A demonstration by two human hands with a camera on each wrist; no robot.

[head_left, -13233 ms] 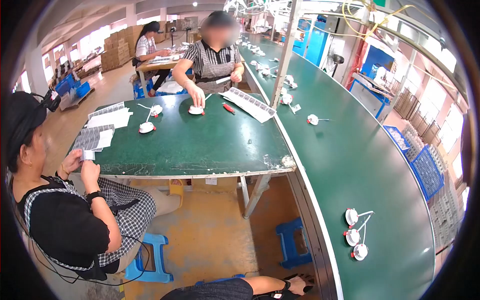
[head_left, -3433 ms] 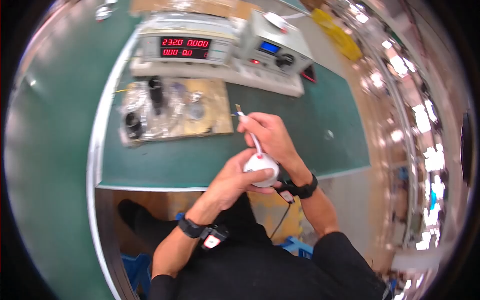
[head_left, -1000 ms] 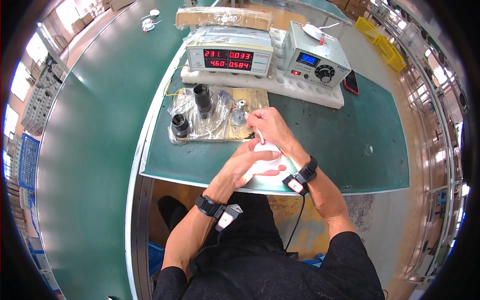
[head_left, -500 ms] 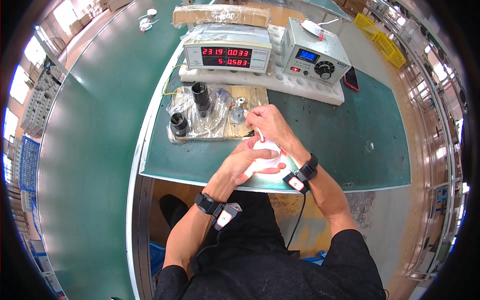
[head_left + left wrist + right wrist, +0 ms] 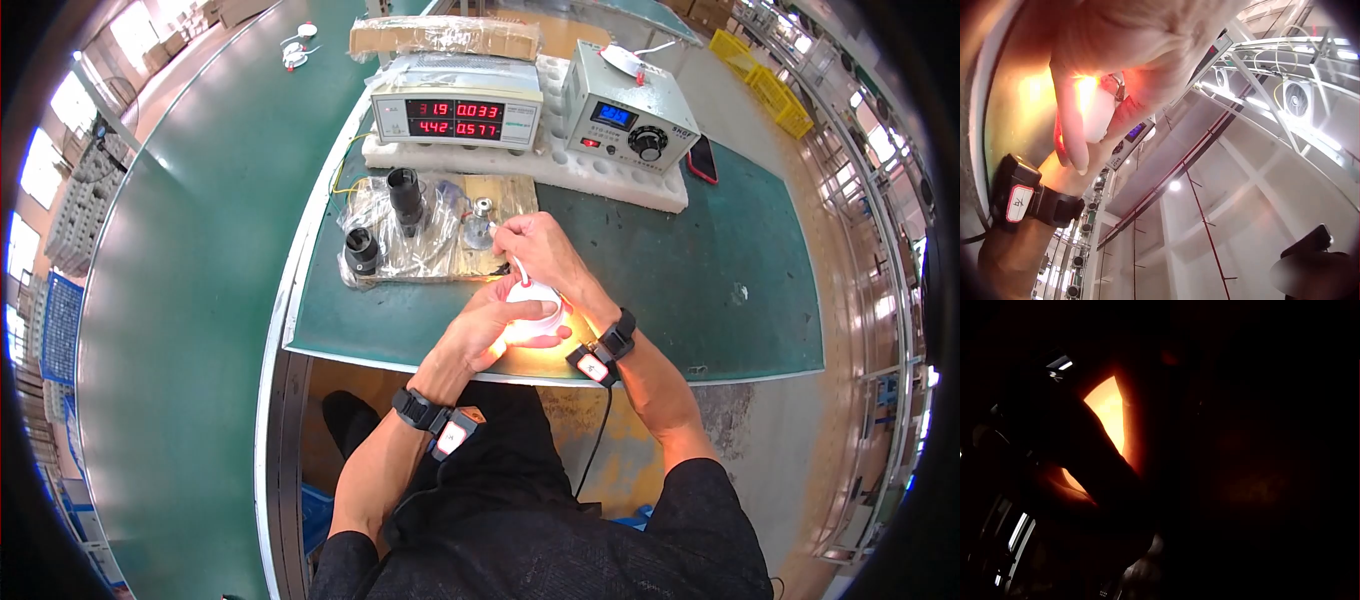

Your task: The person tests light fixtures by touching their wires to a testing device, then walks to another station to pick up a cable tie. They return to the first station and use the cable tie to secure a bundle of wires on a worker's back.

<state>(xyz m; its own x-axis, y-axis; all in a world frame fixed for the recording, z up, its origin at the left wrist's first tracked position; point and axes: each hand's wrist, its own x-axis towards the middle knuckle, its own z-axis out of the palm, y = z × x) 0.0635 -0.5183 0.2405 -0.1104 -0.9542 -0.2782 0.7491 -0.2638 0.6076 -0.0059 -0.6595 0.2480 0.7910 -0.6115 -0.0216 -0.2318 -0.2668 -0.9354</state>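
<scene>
My left hand (image 5: 482, 325) grips a white round LED downlight (image 5: 534, 300) near the table's front edge, thumb over its back. Its lit face points down and away from the head view, throwing a warm yellow glow on the tabletop. In the right wrist view, the glowing downlight face (image 5: 1113, 415) shows between dark fingers. A short white cable (image 5: 522, 270) runs up from the downlight to my right hand (image 5: 545, 252). That hand pinches the cable's end right at a round metal terminal (image 5: 481, 225) on a plastic-wrapped board (image 5: 520, 195). The wire tips are hidden by the fingers.
Behind the board, a power meter (image 5: 457, 118) with red digits and a grey regulator box (image 5: 630, 115) stand on white foam (image 5: 640, 190). Two black cylinders (image 5: 404, 200) rise from the board. Another downlight (image 5: 622, 62) lies on the regulator; a phone (image 5: 703, 162) is beside it.
The downlight's glow has turned from white to warm yellow, and the meter's lower digits have shifted slightly. Both hands stay almost where they were. Some seconds earlier the downlight was unlit, its cable off the board.
</scene>
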